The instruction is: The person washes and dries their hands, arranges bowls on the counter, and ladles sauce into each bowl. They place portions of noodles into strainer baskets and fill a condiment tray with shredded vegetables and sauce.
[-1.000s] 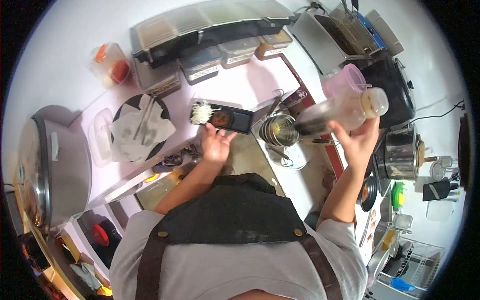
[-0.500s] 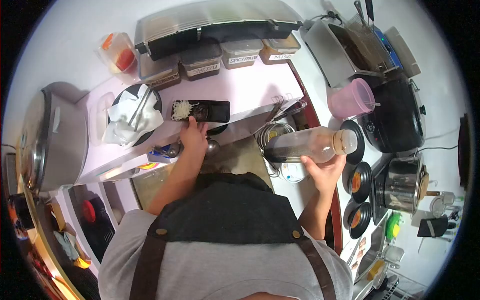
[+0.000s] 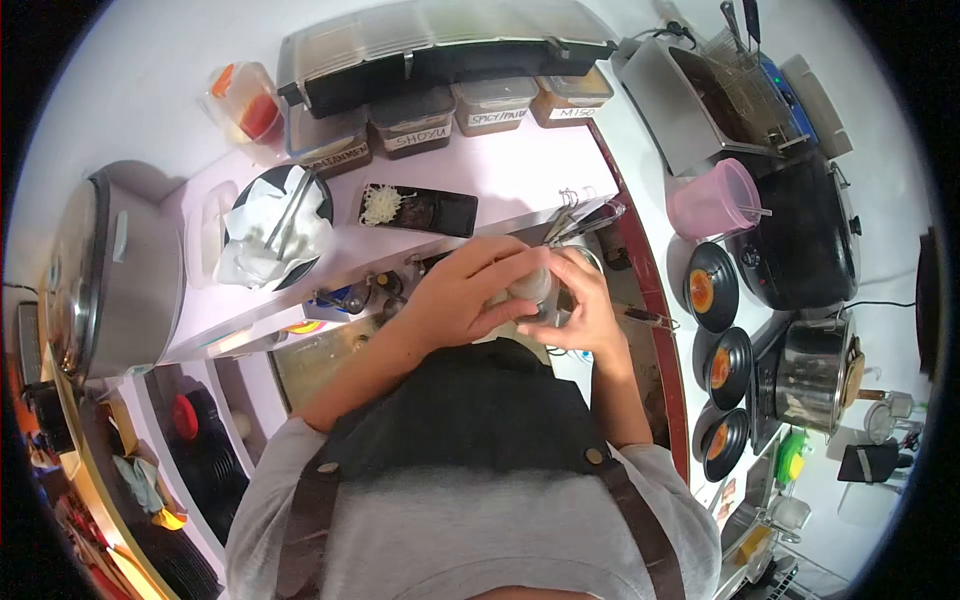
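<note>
Both hands meet around the clear bottle [image 3: 540, 300] in front of the apron. My left hand [image 3: 475, 295] has its fingers closed over the bottle's top end, where the cap is mostly hidden. Wrapped round the bottle's other side is my right hand [image 3: 585, 300]. The bottle points up toward the camera, so most of its body is out of sight. Beyond my left hand, a black rectangular dish [image 3: 455, 212] lies on the pink counter [image 3: 500, 160], with white shreds [image 3: 381, 204] at its left end and something dark beside them.
A black bowl with white paper and tongs [image 3: 275, 228] sits at the left. Labelled tubs [image 3: 413, 125] line the back. To the right are a pink pitcher [image 3: 713, 198], a black cooker [image 3: 800, 235], a steel pot [image 3: 812, 375] and black bowls [image 3: 728, 367] of orange food.
My left hand has left the black dish and closed on the bottle's top. My right hand has drawn the bottle inward and tipped it from lying sideways to pointing up at the camera.
</note>
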Tool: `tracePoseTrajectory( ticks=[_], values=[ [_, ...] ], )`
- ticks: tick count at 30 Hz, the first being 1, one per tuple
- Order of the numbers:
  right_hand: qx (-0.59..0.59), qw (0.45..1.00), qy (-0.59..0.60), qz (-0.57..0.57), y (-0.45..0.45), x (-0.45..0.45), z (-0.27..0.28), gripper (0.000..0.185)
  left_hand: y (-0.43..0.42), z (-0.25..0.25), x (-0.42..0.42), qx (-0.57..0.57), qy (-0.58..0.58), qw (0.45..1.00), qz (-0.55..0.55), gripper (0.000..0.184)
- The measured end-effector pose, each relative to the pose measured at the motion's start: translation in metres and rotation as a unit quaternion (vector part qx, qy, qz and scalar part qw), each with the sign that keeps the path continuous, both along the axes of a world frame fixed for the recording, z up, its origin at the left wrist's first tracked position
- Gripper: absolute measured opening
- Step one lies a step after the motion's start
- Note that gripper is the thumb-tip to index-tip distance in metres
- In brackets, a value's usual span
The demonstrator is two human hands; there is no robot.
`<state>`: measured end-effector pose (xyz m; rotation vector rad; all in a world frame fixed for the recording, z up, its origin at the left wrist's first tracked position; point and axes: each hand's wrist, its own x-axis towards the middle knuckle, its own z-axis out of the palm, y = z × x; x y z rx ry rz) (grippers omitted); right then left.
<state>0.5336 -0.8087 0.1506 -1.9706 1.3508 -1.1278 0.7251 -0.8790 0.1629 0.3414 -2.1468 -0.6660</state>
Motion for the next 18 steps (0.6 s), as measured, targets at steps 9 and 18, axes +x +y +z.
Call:
tracePoseTrajectory(
  ticks=[9, 18],
  values=[
    [0.107, 0.98, -0.114, 0.121, -0.009, 0.017, -0.003, 0.081, -0.043, 0.02, 0.041, 0.104, -0.159, 0.974, -0.122, 0.043],
    [0.168, 0.957, -0.172, 0.16, 0.022, 0.027, -0.032, 0.08, -0.018, 0.001, 0.053, 0.131, -0.147, 0.946, -0.257, 0.051]
  ],
)
